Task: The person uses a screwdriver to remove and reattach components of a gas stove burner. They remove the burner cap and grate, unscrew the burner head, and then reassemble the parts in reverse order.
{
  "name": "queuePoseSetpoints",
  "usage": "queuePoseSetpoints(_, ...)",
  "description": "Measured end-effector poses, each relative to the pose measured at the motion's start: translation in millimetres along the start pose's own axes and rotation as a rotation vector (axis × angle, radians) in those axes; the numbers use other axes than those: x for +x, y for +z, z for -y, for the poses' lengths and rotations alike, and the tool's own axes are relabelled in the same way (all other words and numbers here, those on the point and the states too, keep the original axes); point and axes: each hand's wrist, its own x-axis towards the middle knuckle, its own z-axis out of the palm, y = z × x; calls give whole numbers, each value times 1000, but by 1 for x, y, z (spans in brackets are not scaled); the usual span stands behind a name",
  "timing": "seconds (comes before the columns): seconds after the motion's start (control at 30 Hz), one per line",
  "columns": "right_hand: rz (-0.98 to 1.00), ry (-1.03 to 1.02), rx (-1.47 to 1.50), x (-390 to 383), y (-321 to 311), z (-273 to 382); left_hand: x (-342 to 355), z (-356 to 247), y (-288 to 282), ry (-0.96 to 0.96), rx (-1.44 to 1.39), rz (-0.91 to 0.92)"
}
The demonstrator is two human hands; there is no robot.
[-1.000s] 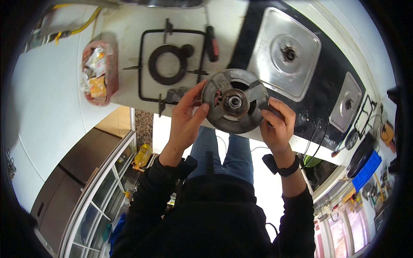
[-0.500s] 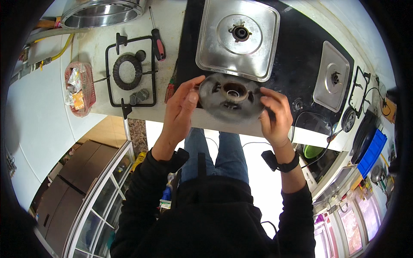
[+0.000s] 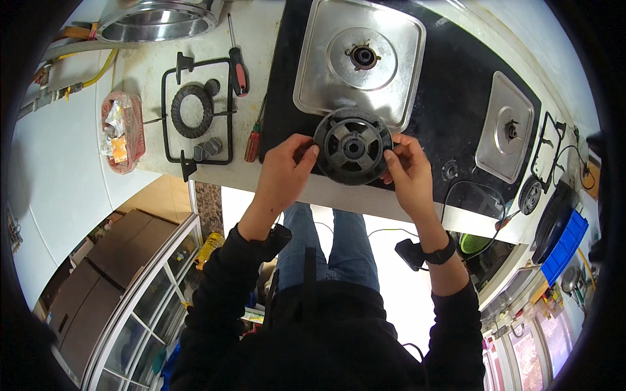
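My left hand (image 3: 287, 166) and my right hand (image 3: 411, 169) grip opposite sides of a round, dark metal burner part (image 3: 340, 168), a spoked ring with a hub in the middle. It is at the front of the black gas hob (image 3: 456, 78), just below a square steel burner tray (image 3: 316, 81). Left of it lie a red-handled screwdriver (image 3: 252, 146) and a second screwdriver (image 3: 240, 78) with a red and black handle.
A pot support (image 3: 166, 130) with a loose ring inside lies on the counter (image 3: 254, 45), beside a pink basket (image 3: 134, 150) of packets. A steel vessel (image 3: 160, 29) stands at the back left. A second tray (image 3: 492, 150) and a cable (image 3: 473, 182) are at the right.
The burner part has been turned to show its other face, with a dark hub in place of the bright ring, and now sits slightly higher over the hob. My right hand's fingers have shifted.
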Motion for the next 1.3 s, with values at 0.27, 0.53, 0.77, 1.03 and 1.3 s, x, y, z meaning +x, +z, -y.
queuePoseSetpoints(0.27,-46,-14,5,14,4,-7,24,6,0,104,-49,-39)
queuePoseSetpoints(0.53,-97,-20,-24,29,10,-8,39,-1,-6,101,-11,-12)
queuePoseSetpoints(0.77,-111,-38,-45,34,14,-6,48,-4,-10,67,8,19)
queuePoseSetpoints(1.03,-115,-39,-20,39,15,-8,55,-1,-11,96,30,28)
queuePoseSetpoints(1.3,-114,-19,-7,44,15,-8,58,-5,-9,80,5,-5)
